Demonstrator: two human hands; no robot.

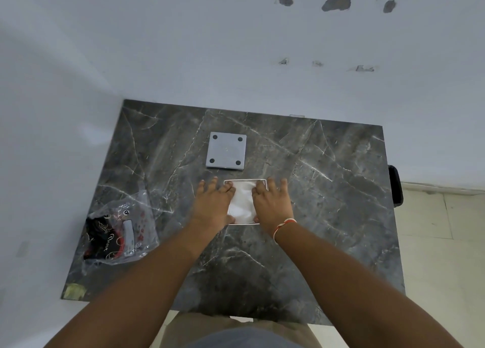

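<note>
A white square tray-like frame point(245, 181) lies on the dark marble table point(328, 190), with crumpled white material point(242, 202) inside it. My left hand point(211, 203) lies on its left side, fingers spread forward and thumb at the near left corner. My right hand point(271, 202) lies on its right side, fingers reaching over the far right corner, thumb at the near edge. Both hands press flat on it. Just beyond stands a grey square plate point(226, 150) with a dark round pad at each corner.
A clear plastic bag point(120, 232) holding a black and red printed item and a small white piece lies at the table's left. White walls stand close behind and to the left. A black object point(395, 185) sits past the right edge, above pale floor tiles.
</note>
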